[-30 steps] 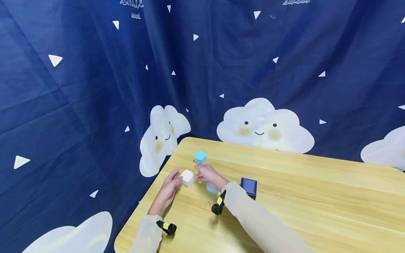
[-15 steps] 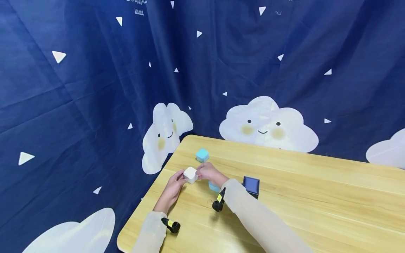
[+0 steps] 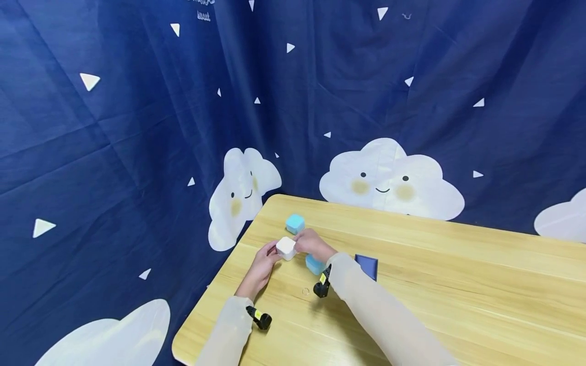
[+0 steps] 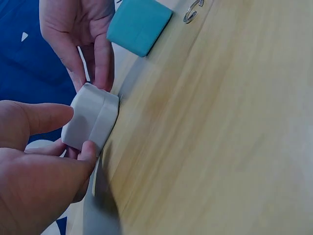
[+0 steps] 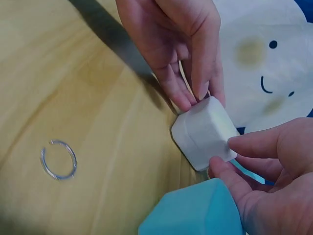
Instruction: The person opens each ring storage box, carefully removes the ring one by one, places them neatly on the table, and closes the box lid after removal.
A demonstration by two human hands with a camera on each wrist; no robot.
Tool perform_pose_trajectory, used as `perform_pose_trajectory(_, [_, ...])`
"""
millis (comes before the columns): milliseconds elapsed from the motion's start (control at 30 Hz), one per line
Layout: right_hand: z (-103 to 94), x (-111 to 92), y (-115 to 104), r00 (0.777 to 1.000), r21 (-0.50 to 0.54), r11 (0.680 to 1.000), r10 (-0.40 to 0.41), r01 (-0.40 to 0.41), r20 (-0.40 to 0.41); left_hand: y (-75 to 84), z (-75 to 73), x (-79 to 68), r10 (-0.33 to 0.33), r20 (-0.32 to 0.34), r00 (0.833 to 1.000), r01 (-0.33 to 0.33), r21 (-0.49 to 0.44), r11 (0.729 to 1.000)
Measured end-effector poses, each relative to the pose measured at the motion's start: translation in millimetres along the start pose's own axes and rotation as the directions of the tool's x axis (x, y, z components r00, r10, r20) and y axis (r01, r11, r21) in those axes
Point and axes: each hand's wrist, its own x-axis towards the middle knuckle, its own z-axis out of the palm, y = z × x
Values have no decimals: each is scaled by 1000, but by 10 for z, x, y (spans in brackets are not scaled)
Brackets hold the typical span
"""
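A small white jewelry box [image 3: 286,248] with rounded corners sits between both hands, its lid seam visible and shut in the left wrist view. My left hand [image 3: 263,264] pinches its near-left side with thumb and fingers. From the other side, my right hand [image 3: 314,243] pinches it between thumb and forefinger. Whether its base touches the table is hard to tell. One light-blue box [image 3: 295,223] stands just beyond the right hand. Another light-blue box [image 5: 190,210] lies beneath the right wrist. An open silvery ring-shaped band [image 5: 59,160] rests on the wood nearer to me.
A dark blue square box [image 3: 367,266] is partly covered by my right sleeve. The wooden table [image 3: 458,274] stretches off to the right, with its rounded corner at the back left. Dark blue curtains [image 3: 274,101] printed with clouds hang behind and to the left.
The right hand, apart from the white box a second ago, now grips it together with the left. The box has shifted slightly right and away from me. The head view has turned a little.
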Motion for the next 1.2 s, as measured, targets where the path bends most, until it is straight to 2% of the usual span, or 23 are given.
perform_pose_trajectory(233, [-72, 52, -20, 1000, -105, 994, 3, -6, -21, 2, 59, 89, -9, -3, 1000, 9, 1, 1000])
perform_pose_trajectory(500, [-204, 56, -68, 1000, -154, 988, 2, -5, -17, 41, 152, 188, -14, 4, 1000, 14, -13, 1000])
perform_pose_trajectory(700, [-307, 177, -25, 997, -229, 971, 53, -65, -58, 26, 255, 287, -23, 17, 1000, 23, 0, 1000])
perform_pose_trajectory(800, [-377, 186, -4, 995, -232, 969, 66, -81, -70, 24, 325, 324, -22, 31, 999, 21, 18, 1000])
perform_pose_trajectory(1033, [-585, 112, 28, 998, -251, 967, 39, -50, -51, 32, 479, 426, -46, 60, 997, 42, 74, 996])
perform_pose_trajectory(1200, [-741, 74, 67, 998, -212, 975, 51, -58, -37, 56, 593, 501, -42, 129, 991, 28, 106, 994])
